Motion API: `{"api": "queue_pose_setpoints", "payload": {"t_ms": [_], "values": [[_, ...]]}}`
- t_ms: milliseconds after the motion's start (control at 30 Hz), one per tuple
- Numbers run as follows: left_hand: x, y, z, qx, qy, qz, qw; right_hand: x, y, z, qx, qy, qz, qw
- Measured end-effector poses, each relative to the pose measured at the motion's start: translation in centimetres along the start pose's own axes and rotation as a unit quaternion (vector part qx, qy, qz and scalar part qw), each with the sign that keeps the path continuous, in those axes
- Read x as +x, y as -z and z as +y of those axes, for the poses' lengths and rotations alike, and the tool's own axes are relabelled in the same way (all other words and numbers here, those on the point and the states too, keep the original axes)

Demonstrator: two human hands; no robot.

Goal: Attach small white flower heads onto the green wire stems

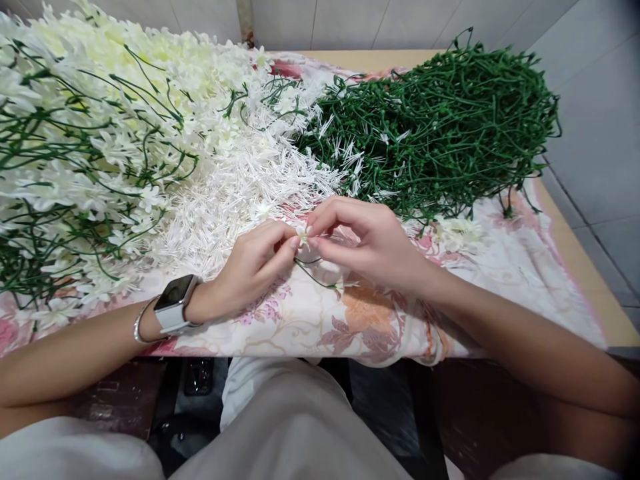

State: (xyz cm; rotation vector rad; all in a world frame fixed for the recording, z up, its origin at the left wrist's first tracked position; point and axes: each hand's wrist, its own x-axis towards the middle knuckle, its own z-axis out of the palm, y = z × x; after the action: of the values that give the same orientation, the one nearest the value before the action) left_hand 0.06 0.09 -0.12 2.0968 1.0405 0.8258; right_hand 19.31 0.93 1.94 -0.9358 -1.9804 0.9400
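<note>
Between my fingertips, near the front of the table, is a small white artificial flower (303, 234). My left hand (260, 257) is closed in a pinch on its left side. From the right, thumb and forefinger of my right hand (367, 239) pinch at the same flower. A thin green stem (320, 283) curves down below the fingers to another small blossom (342, 287) over the cloth. Just behind my hands lies a heap of thin white plastic pieces (240, 193). The fingers partly hide the flower's centre.
White and pale yellow artificial flowers on green stems (100, 100) are piled at the left. A large bundle of bare green stems (450, 127) lies at the back right. Loose petals (463, 235) rest on the floral cloth (520, 280). A tiled wall (350, 23) borders the table's back.
</note>
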Motion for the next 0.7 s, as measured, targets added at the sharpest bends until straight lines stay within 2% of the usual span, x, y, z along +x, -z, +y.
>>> {"api": "queue_pose_setpoints", "payload": {"t_ms": [167,233,467,700], "values": [[0.04,-0.09,0.01,-0.044,0.023,0.041,0.998,0.25,0.25,-0.32,0.139,-0.094,0.037,0.985],[0.08,-0.15,-0.05,-0.061,0.025,0.036,0.997,0.29,0.27,-0.32,0.169,-0.116,0.049,0.978],[0.00,-0.18,-0.17,-0.064,-0.015,0.029,0.997,0.15,0.29,-0.45,0.223,-0.150,0.027,0.963],[-0.08,-0.17,-0.38,-0.070,-0.020,0.030,0.997,0.13,0.36,-0.18,0.269,-0.182,0.000,0.946]]}}
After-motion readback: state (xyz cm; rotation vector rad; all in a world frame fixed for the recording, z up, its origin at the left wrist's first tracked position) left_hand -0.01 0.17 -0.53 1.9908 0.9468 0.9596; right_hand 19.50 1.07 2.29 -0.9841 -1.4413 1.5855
